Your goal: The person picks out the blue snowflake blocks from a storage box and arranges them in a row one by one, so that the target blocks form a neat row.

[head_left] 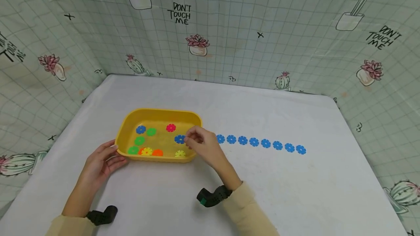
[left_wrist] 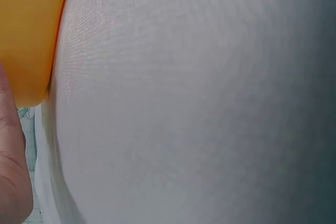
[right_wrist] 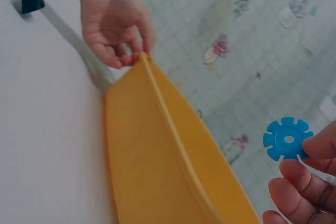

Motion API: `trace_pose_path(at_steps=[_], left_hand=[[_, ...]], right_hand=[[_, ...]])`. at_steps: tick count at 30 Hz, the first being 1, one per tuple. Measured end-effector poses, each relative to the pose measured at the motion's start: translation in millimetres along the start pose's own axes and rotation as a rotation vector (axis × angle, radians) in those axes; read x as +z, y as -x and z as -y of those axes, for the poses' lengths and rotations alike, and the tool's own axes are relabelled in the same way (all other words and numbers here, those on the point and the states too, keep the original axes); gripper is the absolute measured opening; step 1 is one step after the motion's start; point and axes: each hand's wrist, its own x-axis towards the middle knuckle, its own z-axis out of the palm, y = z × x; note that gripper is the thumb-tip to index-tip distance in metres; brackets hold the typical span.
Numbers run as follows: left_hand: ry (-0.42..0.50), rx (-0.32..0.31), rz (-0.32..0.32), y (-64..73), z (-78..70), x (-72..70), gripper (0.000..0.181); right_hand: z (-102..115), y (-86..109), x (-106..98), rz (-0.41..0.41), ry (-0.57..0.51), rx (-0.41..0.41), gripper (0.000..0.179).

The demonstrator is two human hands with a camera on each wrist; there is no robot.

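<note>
My right hand (head_left: 208,146) pinches a blue notched plastic disc (head_left: 179,139) between thumb and fingers, over the right part of a yellow tray (head_left: 160,110). In the right wrist view the disc (right_wrist: 273,141) shows its round centre hole and slotted rim. My left hand (head_left: 95,166) grips the tray's near left corner; in the right wrist view its thumb and fingers close on the rim there. Inside the tray lie a blue disc (head_left: 141,129), a red disc (head_left: 171,128), several green discs (head_left: 151,132), and yellow (head_left: 147,151) and orange ones (head_left: 158,152).
To the tray's right, a row of several blue discs (head_left: 254,142) lies flat on the white-covered table (head_left: 262,192), partly behind my right hand at its left end. A patterned cloth (head_left: 229,46) hangs behind and at both sides of the table.
</note>
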Motion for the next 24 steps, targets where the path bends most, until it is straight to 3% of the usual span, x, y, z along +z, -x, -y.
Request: trace_pose_path(at_steps=[7,13,24], left_hand=[[-0.001,0.006,0.011,-0.2,-0.1,0.2,0.013],[-0.005,0.015,0.016,0.6,1.2,0.2,0.012],[-0.042,0.008,-0.014,1.0,0.2,1.2,0.012]], right_hand=[[-15,19.0,-31,-0.151,-0.006,0.061,0.008],[-27,32.6,-56,-0.223,0.018,0.088,0.014],[-46,53.4,-99,-0.351,0.038,0.231,0.025]])
